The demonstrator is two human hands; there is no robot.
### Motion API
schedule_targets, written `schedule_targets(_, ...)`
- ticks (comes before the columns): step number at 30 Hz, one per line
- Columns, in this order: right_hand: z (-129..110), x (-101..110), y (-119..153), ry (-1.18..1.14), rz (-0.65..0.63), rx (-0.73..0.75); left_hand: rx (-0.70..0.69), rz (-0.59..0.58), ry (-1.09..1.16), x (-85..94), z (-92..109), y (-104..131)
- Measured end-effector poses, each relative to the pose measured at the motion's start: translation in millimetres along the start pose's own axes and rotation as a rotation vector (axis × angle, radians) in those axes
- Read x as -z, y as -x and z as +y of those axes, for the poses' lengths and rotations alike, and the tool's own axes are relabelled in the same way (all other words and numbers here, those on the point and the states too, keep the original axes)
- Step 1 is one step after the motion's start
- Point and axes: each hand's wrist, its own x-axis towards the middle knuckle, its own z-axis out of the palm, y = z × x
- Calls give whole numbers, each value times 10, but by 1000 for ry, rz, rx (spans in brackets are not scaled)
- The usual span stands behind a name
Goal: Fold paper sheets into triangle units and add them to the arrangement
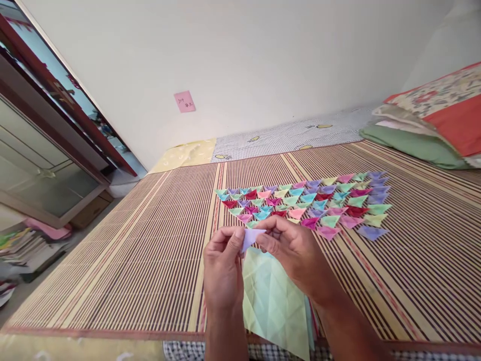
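A small pale lavender folded paper (pixel 251 237) is held between both hands. My left hand (pixel 226 260) pinches its left edge between thumb and fingers. My right hand (pixel 291 246) is closed on its right corner. Below the hands lies a stack of creased thin sheets (pixel 276 296), pale yellow-green on top, with bluish edges showing at the right. Just beyond the hands, several rows of small folded paper triangles (pixel 291 200) in red, pink, blue, green, yellow and purple are spread out. My right hand hides part of the nearest row.
A striped bamboo mat (pixel 150 240) covers the bed. Folded bedding (pixel 421 145) and a red patterned cushion (pixel 451 110) lie at the far right. A pink note (pixel 184 102) is on the wall. Books (pixel 28 245) are stacked low at the left.
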Motion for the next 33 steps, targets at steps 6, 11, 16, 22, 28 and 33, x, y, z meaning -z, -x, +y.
schedule_targets(6, 10, 5, -4, -14, -16, 25, 179, -7, 239, -27, -63, -32)
schedule_targets(11, -5, 29, 1, 66, -1, 76, 254, -33, 309, -52, -134, -28)
schedule_targets(16, -12, 48, 6, 99, 14, 96, 335, -27, 394, -56, -188, -40)
schedule_targets(22, -8, 44, -4, 162, 68, 166, 363, -46, 412, -107, -185, -11)
schedule_targets(28, 37, 15, 0, 298, 178, 390, 358, -65, 338, -192, -159, 50)
schedule_targets(33, 118, 19, -12, 382, 189, 461, 321, -67, 287, -216, -116, 37)
